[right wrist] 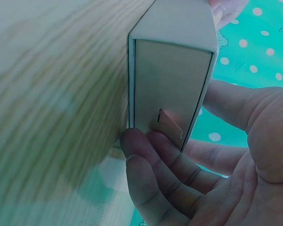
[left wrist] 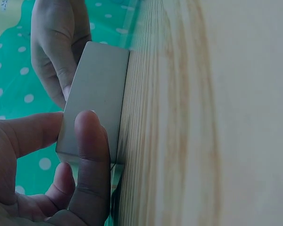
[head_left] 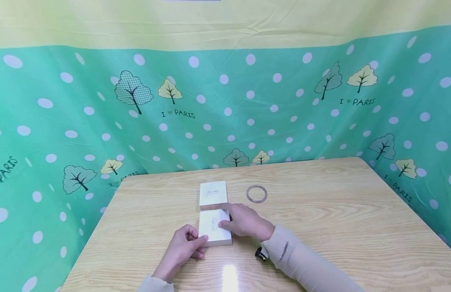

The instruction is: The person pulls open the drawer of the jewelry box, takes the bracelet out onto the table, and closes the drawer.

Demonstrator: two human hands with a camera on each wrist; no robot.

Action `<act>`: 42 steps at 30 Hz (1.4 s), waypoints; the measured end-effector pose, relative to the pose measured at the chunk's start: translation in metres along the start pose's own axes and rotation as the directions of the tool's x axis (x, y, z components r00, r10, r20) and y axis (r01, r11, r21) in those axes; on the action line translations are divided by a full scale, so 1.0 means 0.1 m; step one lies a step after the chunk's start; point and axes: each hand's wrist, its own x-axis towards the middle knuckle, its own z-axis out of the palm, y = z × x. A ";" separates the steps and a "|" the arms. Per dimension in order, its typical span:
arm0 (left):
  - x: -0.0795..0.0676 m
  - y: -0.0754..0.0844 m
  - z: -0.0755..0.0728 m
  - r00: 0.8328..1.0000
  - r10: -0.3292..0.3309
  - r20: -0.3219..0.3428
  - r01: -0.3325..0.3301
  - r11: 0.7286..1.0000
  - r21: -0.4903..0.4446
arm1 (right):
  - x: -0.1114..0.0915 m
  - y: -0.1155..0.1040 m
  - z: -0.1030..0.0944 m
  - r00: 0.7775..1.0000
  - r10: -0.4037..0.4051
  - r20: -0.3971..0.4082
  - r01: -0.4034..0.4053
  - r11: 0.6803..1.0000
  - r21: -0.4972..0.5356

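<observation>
A flat white box with small lettering on top lies on the table between the two hands. My left hand grips its near left corner, thumb on the top and a finger against the side. From the right, my right hand holds the same box, thumb over the top. In the right wrist view, a drawer-like end panel carries a small ribbon tab, with fingertips curled right beside it. Just behind stands a second white box, close to the right hand's fingers.
A thin translucent ring, like a bangle, lies to the right of the far box. The wooden table backs onto a green dotted curtain. A small black device sits under the right wrist.
</observation>
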 end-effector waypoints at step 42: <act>-0.03 -0.04 -0.01 0.997 -0.068 -0.031 0.063 0.989 -0.132 | -0.14 0.14 -0.01 1.000 -0.014 -0.027 0.014 1.000 -0.012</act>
